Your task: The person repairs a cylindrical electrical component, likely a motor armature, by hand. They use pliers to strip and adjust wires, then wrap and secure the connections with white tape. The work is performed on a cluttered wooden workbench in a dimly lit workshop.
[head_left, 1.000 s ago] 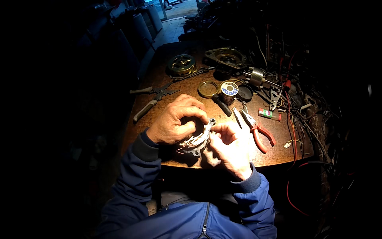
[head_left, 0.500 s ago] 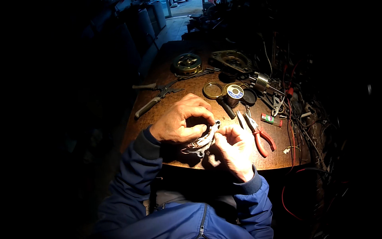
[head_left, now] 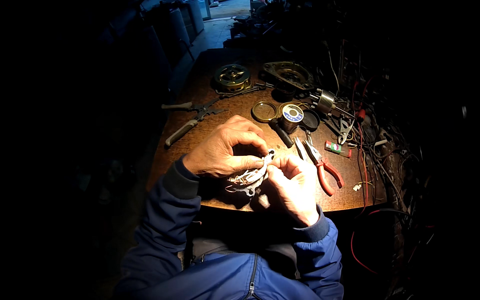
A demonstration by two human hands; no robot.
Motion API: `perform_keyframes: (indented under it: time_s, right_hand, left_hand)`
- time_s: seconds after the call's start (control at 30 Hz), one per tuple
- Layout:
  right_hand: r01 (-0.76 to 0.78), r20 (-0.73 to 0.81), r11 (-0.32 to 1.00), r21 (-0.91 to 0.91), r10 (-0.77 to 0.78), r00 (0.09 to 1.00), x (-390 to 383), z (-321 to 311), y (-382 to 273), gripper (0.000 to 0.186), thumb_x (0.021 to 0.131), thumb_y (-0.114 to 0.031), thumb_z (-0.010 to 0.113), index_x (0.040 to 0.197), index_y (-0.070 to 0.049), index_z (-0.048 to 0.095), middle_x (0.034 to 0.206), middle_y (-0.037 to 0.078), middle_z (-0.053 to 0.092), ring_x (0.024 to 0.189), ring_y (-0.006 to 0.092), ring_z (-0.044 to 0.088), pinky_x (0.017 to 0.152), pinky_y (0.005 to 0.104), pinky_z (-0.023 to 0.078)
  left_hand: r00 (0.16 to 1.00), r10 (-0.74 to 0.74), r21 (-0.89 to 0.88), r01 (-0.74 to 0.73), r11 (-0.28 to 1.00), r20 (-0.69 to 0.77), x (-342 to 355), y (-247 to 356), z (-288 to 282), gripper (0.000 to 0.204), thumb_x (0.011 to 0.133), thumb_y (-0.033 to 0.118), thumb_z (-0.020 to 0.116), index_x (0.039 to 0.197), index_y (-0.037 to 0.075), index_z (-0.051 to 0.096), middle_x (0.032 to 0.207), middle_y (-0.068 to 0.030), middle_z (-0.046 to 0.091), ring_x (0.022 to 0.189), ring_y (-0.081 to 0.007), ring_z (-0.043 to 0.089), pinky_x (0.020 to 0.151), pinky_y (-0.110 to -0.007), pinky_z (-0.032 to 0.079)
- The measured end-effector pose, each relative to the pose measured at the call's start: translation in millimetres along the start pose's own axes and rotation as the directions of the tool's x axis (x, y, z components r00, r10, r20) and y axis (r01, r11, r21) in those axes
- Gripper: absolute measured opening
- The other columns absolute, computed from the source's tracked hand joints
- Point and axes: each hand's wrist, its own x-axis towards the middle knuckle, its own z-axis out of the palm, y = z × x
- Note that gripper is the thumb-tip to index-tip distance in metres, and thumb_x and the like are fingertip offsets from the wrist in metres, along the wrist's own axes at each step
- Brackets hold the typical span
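A small motor stator, with a metal eared rim and pale wrapped windings, sits tilted at the table's near edge between my hands. My left hand arches over it from the left, its thumb and forefinger closed on the upper part of the winding. From the right, my right hand meets the winding's right edge with thumb and forefinger pinched together. Strong glare hides what lies between those fingertips. Loose thin copper-coloured wires stick out on the stator's left side. My left hand covers part of its far side.
Red-handled long-nose pliers lie right of my hands, beside a solder spool and a round lidded tin. Wire strippers lie left. Metal housings stand at the back. Tangled cables crowd the right edge.
My left thumb has slid rightward along the winding, closer to my right fingertips. My right hand keeps its pinch in nearly the same spot. The whole view has shifted slightly.
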Motion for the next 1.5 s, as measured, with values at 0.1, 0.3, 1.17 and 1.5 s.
perform_keyframes:
  time_s: [0.1, 0.3, 1.17, 1.5]
  right_hand:
    - [0.063, -0.024, 0.997, -0.053, -0.064, 0.998, 2.8, 0.1, 5.4, 0.013, 0.103, -0.008, 0.070, 0.101, 0.005, 0.067, 0.080, 0.006, 0.071, 0.062, 0.0080, 0.064, 0.056, 0.0240, 0.052]
    - [0.039, -0.016, 0.998, -0.048, -0.040, 0.999, 5.5, -0.8, 5.1, 0.012, 0.103, -0.008, 0.070, 0.101, 0.004, 0.067, 0.081, 0.005, 0.071, 0.067, 0.0073, 0.065, 0.062, 0.0238, 0.054]
    - [0.120, -0.051, 0.948, -0.295, -0.141, 0.989, 11.1, -11.6, 24.0, 0.015, 0.095, -0.008, 0.073, 0.088, 0.002, 0.066, 0.067, 0.001, 0.065, 0.058, 0.0055, 0.057, 0.053, 0.0252, 0.044]
    - [0.197, -0.076, 0.963, -0.186, -0.214, 0.974, 6.0, -7.9, 22.7, 0.017, 0.093, -0.005, 0.078, 0.107, 0.004, 0.074, 0.079, 0.001, 0.069, 0.068, 0.0058, 0.062, 0.062, 0.0237, 0.050]
  left_hand:
    - [1.000, 0.010, 0.002, -0.010, 1.000, 0.001, -0.4, -2.2, 0.7, 0.027, 0.082, 0.024, 0.093, 0.105, 0.013, 0.084, 0.112, -0.0037, 0.075, 0.113, -0.0230, 0.063, 0.101, -0.041, 0.049]
    - [1.000, 0.007, 0.009, -0.008, 1.000, 0.005, -1.3, -2.4, -0.2, 0.024, 0.083, 0.020, 0.091, 0.105, 0.013, 0.084, 0.113, -0.0040, 0.074, 0.113, -0.0230, 0.064, 0.102, -0.041, 0.049]
    - [0.999, 0.036, 0.037, -0.037, 0.999, 0.005, 0.0, -2.5, 0.5, 0.025, 0.082, 0.018, 0.091, 0.105, 0.012, 0.082, 0.113, -0.0042, 0.074, 0.113, -0.0229, 0.065, 0.103, -0.041, 0.049]
    - [0.999, 0.035, 0.041, -0.035, 0.999, 0.010, -1.1, -3.7, 0.0, 0.026, 0.081, 0.019, 0.092, 0.104, 0.012, 0.082, 0.113, -0.0036, 0.074, 0.114, -0.0227, 0.064, 0.103, -0.041, 0.049]
